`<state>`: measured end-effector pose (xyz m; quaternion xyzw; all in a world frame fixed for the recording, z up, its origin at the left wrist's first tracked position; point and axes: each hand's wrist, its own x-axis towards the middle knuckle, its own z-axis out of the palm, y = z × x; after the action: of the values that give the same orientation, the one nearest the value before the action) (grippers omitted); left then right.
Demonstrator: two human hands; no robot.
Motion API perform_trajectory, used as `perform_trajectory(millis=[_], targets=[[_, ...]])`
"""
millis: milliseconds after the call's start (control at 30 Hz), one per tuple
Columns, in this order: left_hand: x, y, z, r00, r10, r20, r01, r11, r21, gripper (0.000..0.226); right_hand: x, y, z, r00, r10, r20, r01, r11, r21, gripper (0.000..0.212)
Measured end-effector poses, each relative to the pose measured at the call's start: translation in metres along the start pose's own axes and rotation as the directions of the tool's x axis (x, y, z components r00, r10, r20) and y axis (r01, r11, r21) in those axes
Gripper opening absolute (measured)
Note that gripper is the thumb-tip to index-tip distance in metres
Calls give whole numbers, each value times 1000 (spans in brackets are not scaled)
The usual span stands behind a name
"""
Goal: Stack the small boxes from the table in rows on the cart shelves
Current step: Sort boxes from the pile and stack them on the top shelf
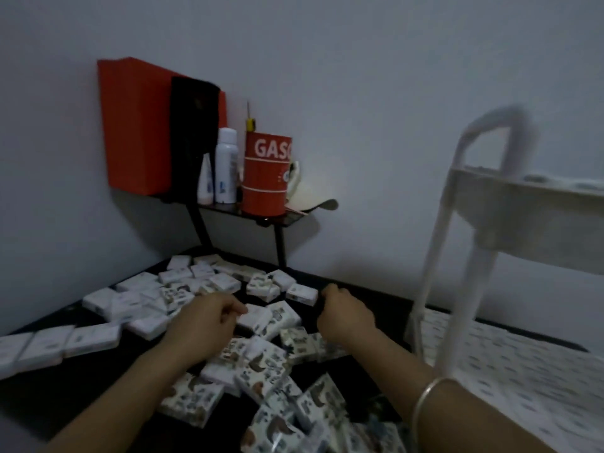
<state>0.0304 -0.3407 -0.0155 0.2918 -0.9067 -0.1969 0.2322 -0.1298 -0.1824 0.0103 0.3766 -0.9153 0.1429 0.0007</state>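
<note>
Several small white boxes with dark animal prints lie scattered over a black table (42, 397). My left hand (206, 318) hovers over the pile with fingers curled, its fingertips touching one white box (258, 317). My right hand (346, 310) is curled just right of another box (302, 293); whether it holds anything is hidden by its own back. A white cart stands at the right, with its upper shelf (523, 204) and a perforated lower shelf (523, 371) showing.
A small black wall shelf (287, 220) behind the table carries an orange box (134, 125), a black pouch, a white spray bottle (226, 165), a red can (266, 174) and a cap. The cart's white handle (490, 122) rises near my right arm.
</note>
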Motion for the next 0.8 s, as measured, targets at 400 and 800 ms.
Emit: perform_trajectory(millis=[400, 800], targets=[[71, -45, 39, 924, -111, 366, 179, 971, -158, 60, 137, 18, 87, 993, 112, 24, -114, 988, 106, 54], [55, -29, 29, 973, -126, 194, 191, 910, -368, 43, 113, 11, 83, 984, 174, 44, -178, 921, 346, 46]])
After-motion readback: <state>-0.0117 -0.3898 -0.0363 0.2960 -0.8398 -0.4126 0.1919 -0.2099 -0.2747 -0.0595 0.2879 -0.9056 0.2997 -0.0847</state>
